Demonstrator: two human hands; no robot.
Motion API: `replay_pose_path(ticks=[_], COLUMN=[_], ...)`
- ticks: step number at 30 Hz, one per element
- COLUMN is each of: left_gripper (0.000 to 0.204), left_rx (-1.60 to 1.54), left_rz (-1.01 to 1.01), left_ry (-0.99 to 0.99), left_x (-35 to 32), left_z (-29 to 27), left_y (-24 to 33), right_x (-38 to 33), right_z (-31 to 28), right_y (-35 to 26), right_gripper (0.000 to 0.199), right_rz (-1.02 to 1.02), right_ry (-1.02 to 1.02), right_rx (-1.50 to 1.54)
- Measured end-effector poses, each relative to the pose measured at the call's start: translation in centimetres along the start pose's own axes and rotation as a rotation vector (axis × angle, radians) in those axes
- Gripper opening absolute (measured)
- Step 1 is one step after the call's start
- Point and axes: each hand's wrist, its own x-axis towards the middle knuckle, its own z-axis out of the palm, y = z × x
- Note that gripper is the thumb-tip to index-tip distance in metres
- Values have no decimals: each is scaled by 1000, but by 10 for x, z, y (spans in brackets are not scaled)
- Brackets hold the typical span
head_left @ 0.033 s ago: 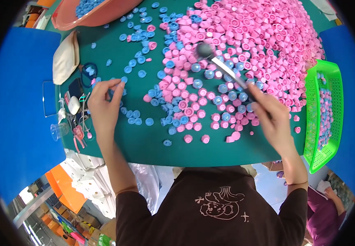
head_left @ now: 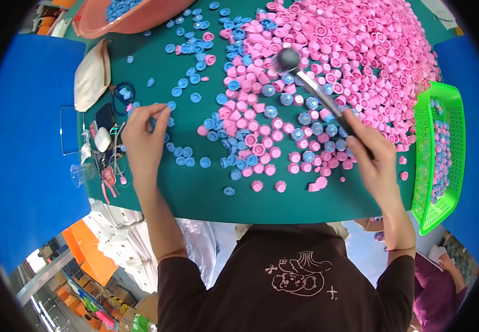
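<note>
My right hand (head_left: 373,148) is closed around the dark handle of a hammer (head_left: 321,97). Its shaft is metal, and its round black head, slightly blurred, hovers over the pink and blue pieces. Beneath it, several blue caps (head_left: 270,112) sit on pink cup-shaped pieces (head_left: 249,114). My left hand (head_left: 142,135) is over the table's left part, thumb and forefinger curled together. At their tips lies a small blue cap (head_left: 171,105); whether the fingers grip it or something else I cannot make out. More loose blue caps (head_left: 205,162) lie right of this hand.
A large heap of pink pieces (head_left: 355,39) covers the far right of the green table (head_left: 195,199). A green basket (head_left: 458,149) with mixed pieces stands at right. Far left are a pink basin (head_left: 140,22) of blue caps, a cream pouch (head_left: 92,76), pliers (head_left: 108,180) and a clear cup (head_left: 81,174).
The hammer's head has shifted a little to the right and away from me. My left hand stays almost in place, and the whole view has moved slightly.
</note>
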Motion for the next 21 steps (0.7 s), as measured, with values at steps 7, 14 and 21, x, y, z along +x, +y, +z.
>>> replay_pose_path(ticks=[7,14,21], left_gripper=[15,17,23], left_rx=[41,-85,-41], left_rz=[303,281,85], left_ry=[-64,-229,-222], left_x=[21,6,5], left_z=[53,37,33], left_y=[-6,-45,-53], right_x=[-16,-25,-36], right_z=[7,20,12], right_y=[-8,0,5], right_gripper=[41,44,43], right_rz=[94,-117,-120], right_ry=[-36,-42,-29], right_rx=[216,132,120])
